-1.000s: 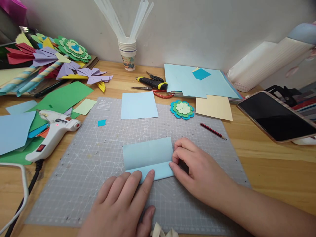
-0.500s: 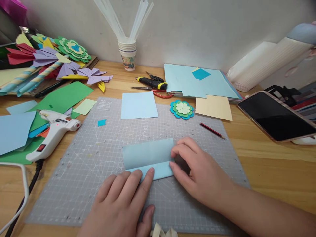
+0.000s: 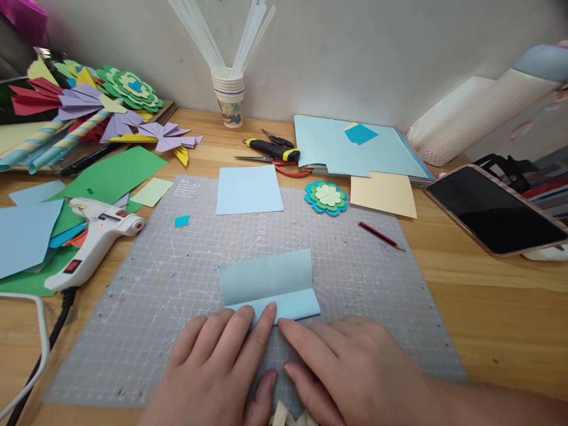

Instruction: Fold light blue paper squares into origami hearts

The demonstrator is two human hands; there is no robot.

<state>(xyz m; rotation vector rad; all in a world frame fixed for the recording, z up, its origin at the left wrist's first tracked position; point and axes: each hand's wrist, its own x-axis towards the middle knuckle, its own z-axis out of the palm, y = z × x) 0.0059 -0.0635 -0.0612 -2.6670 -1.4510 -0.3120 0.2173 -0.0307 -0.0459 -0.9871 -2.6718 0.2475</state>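
Glue gun (image 3: 94,239) (white), phone (image 3: 497,208).

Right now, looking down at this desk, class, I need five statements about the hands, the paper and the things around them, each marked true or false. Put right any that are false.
1. The left hand has fingers resting on the folded light blue paper. True.
2. The right hand holds the pencil. False: the pencil lies on the cutting mat, and that hand's index fingertip is at the folded paper's near edge.
3. The layered paper flower lies between a light blue square and a cream sheet. True.
4. The glue gun stands in the paper cup. False: it is at the left, by green paper; pale sticks stand in the cup.
5. The phone screen is dark. True.
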